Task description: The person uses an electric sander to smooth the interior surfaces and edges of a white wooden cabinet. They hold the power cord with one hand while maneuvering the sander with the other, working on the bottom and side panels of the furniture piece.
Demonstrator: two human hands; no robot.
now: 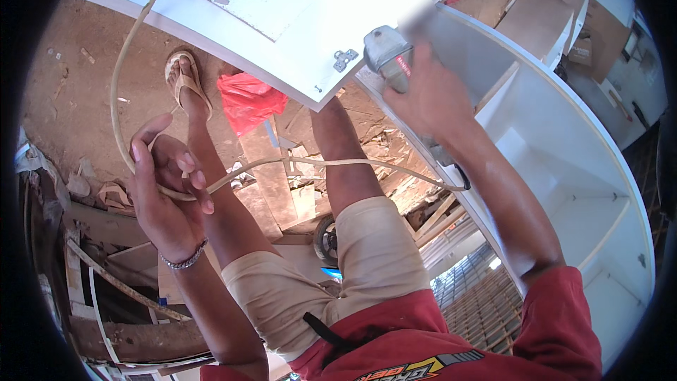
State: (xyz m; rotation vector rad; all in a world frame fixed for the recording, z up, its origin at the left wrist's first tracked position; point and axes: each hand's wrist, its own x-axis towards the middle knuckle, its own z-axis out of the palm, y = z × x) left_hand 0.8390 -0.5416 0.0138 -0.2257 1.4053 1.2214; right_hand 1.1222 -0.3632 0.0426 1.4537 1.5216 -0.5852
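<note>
A corded power tool (382,53) with a grey metal head and a red label is gripped in my right hand (436,98). It lies over the near edge of a white cabinet carcass (534,164), close to the corner of a white panel (296,58). That panel carries a metal hinge plate (345,60) and a small screw (318,88). The tool's beige power cord (317,161) runs across my legs to my left hand (172,190), where it passes in a loop between half-curled fingers. Glare washes out the panel's far part, and a blur hides what lies beyond the tool.
A red plastic bag (248,100) and scattered wood offcuts (272,180) lie on the dirt floor by my feet. A small black wheel (326,239) sits between my knees. Old timber pieces (132,341) are stacked at lower left. More boards (534,26) stand at upper right.
</note>
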